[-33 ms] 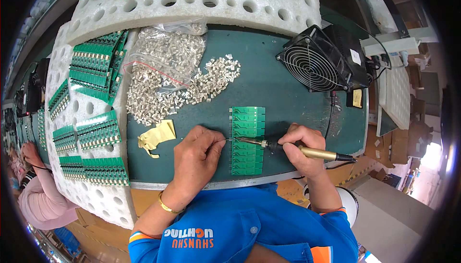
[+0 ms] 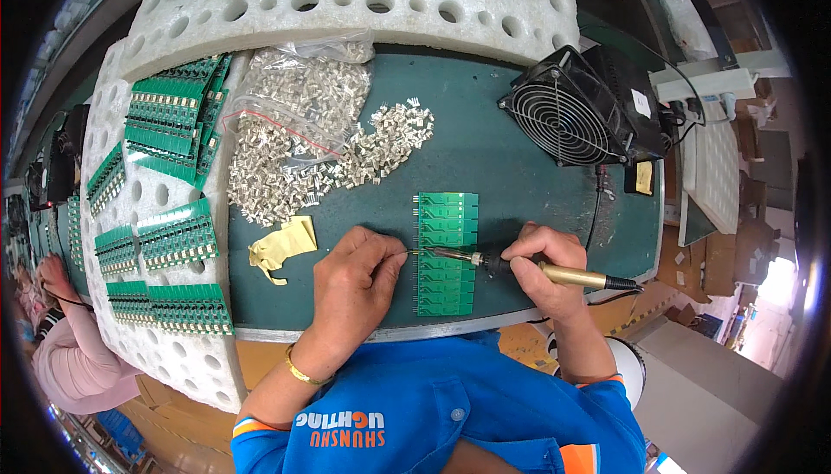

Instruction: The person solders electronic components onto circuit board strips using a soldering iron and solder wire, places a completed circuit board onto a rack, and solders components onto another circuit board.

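My right hand (image 2: 550, 270) is wrapped round a soldering iron (image 2: 571, 276) with a gold-coloured handle. Its tip rests at the green circuit board panel (image 2: 446, 288), about midway along its length. From the other side, my left hand (image 2: 357, 279) pinches a thin solder wire (image 2: 410, 251), and the wire's end meets the iron's tip at the board's left edge. The panel lies flat on the dark green mat, with pins along its left side. Whether solder is melting there is too small to see.
Small white connectors (image 2: 381, 149) are heaped beside an open clear bag (image 2: 303, 93) of more. A crumpled yellow paper (image 2: 286, 245) lies near my left hand. White foam slabs (image 2: 177, 353) hold several boards (image 2: 177, 236). A black fan (image 2: 563, 115) stands back right. Another person's arm (image 2: 82, 327) shows far left.
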`<control>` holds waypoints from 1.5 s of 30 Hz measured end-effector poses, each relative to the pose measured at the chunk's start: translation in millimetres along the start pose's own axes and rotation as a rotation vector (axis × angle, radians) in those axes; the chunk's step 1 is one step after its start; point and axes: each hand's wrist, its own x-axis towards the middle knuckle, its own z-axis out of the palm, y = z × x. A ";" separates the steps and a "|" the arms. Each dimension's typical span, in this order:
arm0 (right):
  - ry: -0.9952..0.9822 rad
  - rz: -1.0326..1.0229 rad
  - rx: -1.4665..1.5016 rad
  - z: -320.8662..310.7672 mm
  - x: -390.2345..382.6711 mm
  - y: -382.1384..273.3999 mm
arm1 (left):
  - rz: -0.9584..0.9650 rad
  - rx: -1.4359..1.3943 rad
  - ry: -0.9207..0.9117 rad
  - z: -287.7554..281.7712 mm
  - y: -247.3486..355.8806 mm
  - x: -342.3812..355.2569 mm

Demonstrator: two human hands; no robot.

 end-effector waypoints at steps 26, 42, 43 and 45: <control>-0.037 0.003 -0.051 -0.4 7.2 -4.6 | 0.046 0.026 0.037 4.7 -2.6 0.4; -0.029 -0.051 -0.090 2.1 8.7 -6.7 | 0.053 0.008 0.059 8.5 -5.7 -2.5; -0.030 -0.052 -0.090 2.0 8.3 -6.3 | 0.058 0.008 0.064 9.2 -6.1 -2.6; -0.031 -0.055 -0.091 1.9 8.1 -6.3 | 0.065 0.008 0.068 9.0 -6.0 -2.5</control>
